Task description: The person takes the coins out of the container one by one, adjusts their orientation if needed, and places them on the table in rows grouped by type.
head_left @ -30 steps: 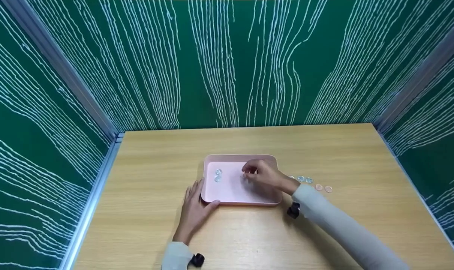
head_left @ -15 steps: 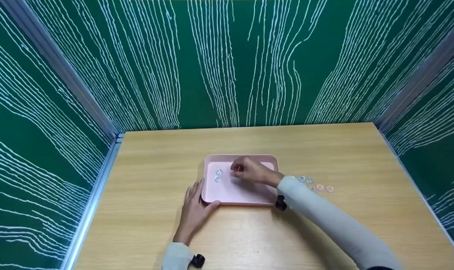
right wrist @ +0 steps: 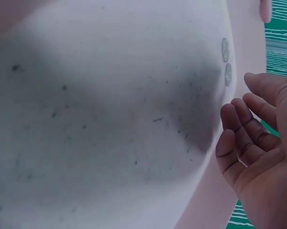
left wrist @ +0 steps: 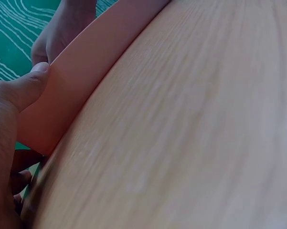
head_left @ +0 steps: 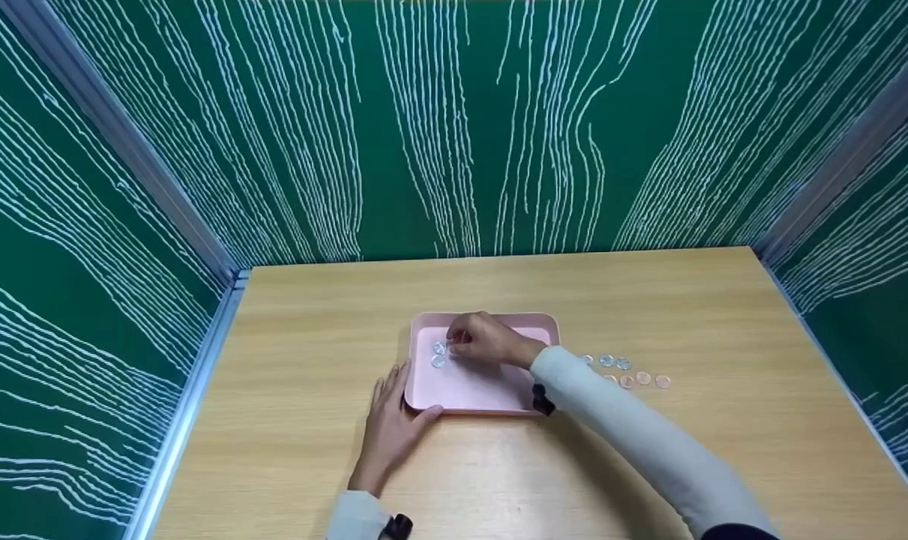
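Observation:
A pink rectangular tray (head_left: 468,394) lies on the table. My left hand (head_left: 390,427) holds its near left corner, with the thumb at the front rim and the fingers along the left side; the left wrist view shows this thumb (left wrist: 36,83) against the tray wall. Two silver coins (head_left: 439,361) rest one behind the other in the tray's left part. My right hand (head_left: 487,341) is over the tray, fingertips just right of these coins. In the right wrist view its fingers (right wrist: 243,129) are loosely bent, with a gap between thumb and forefinger and nothing seen there.
On the table (head_left: 289,360) right of the tray, several silver coins (head_left: 607,361) form a back row and several copper-coloured coins (head_left: 643,379) a front row, partly behind my right sleeve (head_left: 618,412). Green walls (head_left: 416,187) with white lines enclose the table's back and sides.
My right hand has moved left across the tray to beside the two silver coins. More of the copper-coloured coins show beyond the sleeve. My left hand stays at the tray's corner.

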Demonstrator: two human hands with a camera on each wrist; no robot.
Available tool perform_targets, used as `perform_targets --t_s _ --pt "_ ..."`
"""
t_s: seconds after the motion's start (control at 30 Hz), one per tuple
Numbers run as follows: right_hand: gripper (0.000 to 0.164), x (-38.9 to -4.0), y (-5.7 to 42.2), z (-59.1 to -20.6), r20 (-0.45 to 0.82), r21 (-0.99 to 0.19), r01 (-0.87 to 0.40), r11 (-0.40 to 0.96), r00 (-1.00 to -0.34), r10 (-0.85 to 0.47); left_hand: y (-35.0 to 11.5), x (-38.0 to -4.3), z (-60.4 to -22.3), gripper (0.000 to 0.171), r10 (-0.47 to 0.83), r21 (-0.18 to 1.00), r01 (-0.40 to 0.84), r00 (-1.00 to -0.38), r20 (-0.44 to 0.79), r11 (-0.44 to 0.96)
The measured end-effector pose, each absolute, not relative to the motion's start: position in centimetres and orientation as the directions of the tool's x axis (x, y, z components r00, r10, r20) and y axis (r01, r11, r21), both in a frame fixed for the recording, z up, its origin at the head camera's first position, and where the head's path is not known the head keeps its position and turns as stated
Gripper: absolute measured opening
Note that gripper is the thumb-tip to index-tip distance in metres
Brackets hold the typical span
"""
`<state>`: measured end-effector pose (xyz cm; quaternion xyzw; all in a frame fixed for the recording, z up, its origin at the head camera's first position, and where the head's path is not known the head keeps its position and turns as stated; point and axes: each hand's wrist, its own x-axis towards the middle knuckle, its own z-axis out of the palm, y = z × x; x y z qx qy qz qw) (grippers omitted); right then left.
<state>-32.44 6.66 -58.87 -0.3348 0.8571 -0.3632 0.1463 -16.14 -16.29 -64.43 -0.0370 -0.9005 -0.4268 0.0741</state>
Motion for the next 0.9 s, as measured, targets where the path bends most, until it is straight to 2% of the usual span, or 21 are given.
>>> perform_targets --t_s 0.3,0.73,0.9 --pt "0.016 -33.2 5.3 -59.6 0.04 -0.682 -0.563 0.466 -0.665 -0.745 -16.3 -16.0 -64.6 0.103 -0.009 0.769 0.118 -0.987 0.159 0.628" --pt "0.017 -34.0 5.5 -60.7 0.065 -0.682 -0.589 0.433 -0.638 -0.767 -16.3 -16.2 -64.6 0.105 0.001 0.767 0.119 -0.988 0.153 0.631" --pt "0.014 -34.1 4.9 -60.1 0.019 -0.689 -0.565 0.454 -0.64 -0.768 -16.5 -16.3 -64.5 0.104 -0.002 0.762 0.122 -0.987 0.16 0.636"
